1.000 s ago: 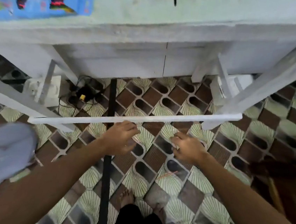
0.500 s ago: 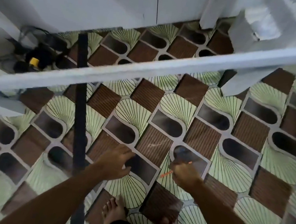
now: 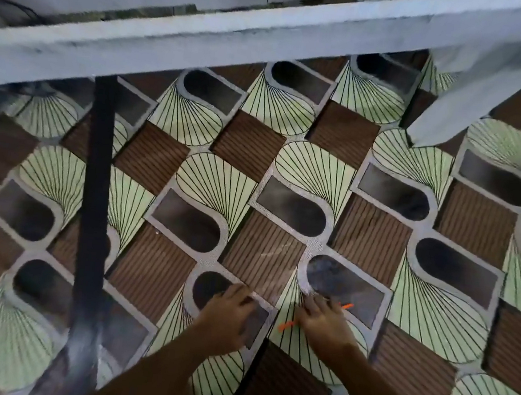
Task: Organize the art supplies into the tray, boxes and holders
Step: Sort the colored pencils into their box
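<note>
Moved: both hands now lower, at the patterned floor (image 3: 287,174).
Right hand (image 3: 325,321): fingers curled over orange pencil (image 3: 287,325); grip unclear.
Left hand (image 3: 227,316): relaxed, holding nothing, lower centre.

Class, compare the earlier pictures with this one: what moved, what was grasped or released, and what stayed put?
Both hands left the white crossbar and dropped to the floor; the right hand now covers the orange pencil, grip unclear. The left hand holds nothing. The pencil stayed on the tiles.
</note>
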`<state>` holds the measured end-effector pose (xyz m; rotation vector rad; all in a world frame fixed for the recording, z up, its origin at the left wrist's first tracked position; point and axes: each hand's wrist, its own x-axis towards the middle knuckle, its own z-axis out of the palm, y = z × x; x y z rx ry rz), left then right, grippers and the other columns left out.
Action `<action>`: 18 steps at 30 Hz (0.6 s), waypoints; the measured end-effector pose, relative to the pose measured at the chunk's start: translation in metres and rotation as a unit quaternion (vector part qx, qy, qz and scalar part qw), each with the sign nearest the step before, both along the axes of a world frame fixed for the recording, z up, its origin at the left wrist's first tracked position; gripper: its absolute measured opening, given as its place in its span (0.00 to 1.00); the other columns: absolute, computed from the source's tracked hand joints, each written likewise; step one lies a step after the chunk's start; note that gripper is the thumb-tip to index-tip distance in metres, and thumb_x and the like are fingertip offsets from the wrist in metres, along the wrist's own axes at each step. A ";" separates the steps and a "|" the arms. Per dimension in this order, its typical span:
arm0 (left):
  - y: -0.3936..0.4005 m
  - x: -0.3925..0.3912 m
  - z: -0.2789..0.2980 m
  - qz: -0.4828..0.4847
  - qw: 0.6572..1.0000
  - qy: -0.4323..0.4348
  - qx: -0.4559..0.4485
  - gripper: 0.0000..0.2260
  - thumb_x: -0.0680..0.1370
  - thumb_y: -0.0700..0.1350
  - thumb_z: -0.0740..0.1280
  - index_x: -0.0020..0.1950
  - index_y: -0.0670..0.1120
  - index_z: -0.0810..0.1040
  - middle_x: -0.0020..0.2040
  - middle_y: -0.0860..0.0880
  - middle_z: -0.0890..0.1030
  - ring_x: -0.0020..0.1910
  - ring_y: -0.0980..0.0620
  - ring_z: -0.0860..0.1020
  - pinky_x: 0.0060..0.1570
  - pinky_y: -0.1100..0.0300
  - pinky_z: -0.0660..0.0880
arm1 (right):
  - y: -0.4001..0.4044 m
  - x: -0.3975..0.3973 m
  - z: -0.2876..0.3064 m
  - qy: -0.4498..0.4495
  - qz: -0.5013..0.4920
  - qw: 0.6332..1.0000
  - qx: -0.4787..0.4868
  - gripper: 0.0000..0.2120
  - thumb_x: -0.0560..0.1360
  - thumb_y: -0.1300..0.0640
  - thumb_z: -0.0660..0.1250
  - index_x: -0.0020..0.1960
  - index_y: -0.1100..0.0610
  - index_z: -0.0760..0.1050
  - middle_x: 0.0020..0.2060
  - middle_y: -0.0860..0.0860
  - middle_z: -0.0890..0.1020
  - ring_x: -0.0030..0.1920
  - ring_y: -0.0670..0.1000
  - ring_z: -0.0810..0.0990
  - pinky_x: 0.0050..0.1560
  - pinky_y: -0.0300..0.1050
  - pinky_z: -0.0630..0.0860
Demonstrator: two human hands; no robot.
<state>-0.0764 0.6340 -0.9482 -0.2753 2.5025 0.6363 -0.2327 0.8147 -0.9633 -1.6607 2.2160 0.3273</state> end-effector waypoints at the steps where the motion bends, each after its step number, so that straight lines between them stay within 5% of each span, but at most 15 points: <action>1: -0.002 -0.001 0.001 -0.003 1.000 0.002 -0.005 0.25 0.78 0.53 0.59 0.75 0.48 0.63 0.77 0.47 0.58 0.76 0.48 0.53 0.71 0.45 0.64 | -0.001 -0.001 0.002 -0.005 0.000 1.000 -0.009 0.20 0.52 0.57 0.83 0.42 0.55 0.81 0.40 0.54 0.82 0.43 0.57 0.82 0.41 0.55 0.81; 9: -0.019 -0.032 0.110 0.006 0.990 0.141 -0.008 0.24 0.74 0.55 0.59 0.67 0.46 0.74 0.66 0.47 0.75 0.67 0.47 0.70 0.63 0.48 0.71 | -0.034 -0.015 0.112 -0.019 0.006 0.997 -0.081 0.17 0.53 0.59 0.82 0.39 0.54 0.81 0.35 0.52 0.80 0.35 0.53 0.81 0.34 0.48 0.80; 13: -0.038 -0.048 0.211 -0.020 0.968 0.238 -0.070 0.18 0.74 0.57 0.59 0.52 0.49 0.81 0.51 0.51 0.82 0.51 0.52 0.79 0.46 0.55 0.80 | -0.060 -0.032 0.227 -0.014 0.035 0.992 -0.123 0.16 0.55 0.55 0.81 0.42 0.54 0.82 0.39 0.51 0.82 0.39 0.51 0.82 0.36 0.45 0.81; 18: -0.074 -0.067 0.381 -0.034 0.936 0.336 -0.100 0.11 0.74 0.53 0.62 0.39 0.50 0.79 0.36 0.52 0.79 0.37 0.54 0.77 0.34 0.65 0.73 | -0.097 -0.058 0.407 -0.003 0.097 0.981 -0.169 0.16 0.52 0.54 0.81 0.38 0.53 0.82 0.38 0.50 0.82 0.37 0.50 0.82 0.30 0.40 0.78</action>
